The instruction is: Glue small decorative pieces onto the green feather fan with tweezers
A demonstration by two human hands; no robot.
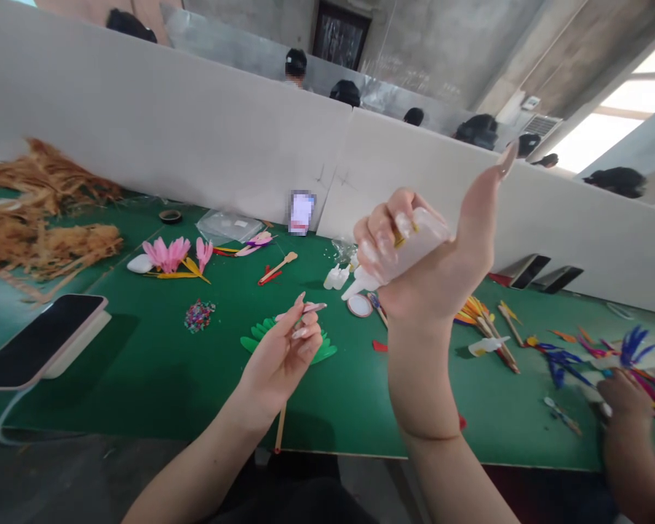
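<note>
My right hand (431, 247) is raised over the table with its fingers wrapped around a translucent white squeeze bottle (420, 255). The bottle is tilted, its narrow nozzle pointing down to the left, and its thumb sticks up away from it. Lower and to the left, my left hand (287, 346) has its thumb and fingertips pinched together; anything small between them cannot be made out. Beneath that hand a fan of green feathers (323, 354) lies on the table, partly hidden by the fingers. A wooden stick (280, 429) runs from under the hand to the front edge.
Pink feathers (167, 255), a pile of sequins (199, 316), and a phone (44, 340) on a stand are on the left of the green table (158, 393). Small bottles (337, 277) and a round lid (359, 306) sit mid-table. Another person's hand (626, 397) handles feathers at right.
</note>
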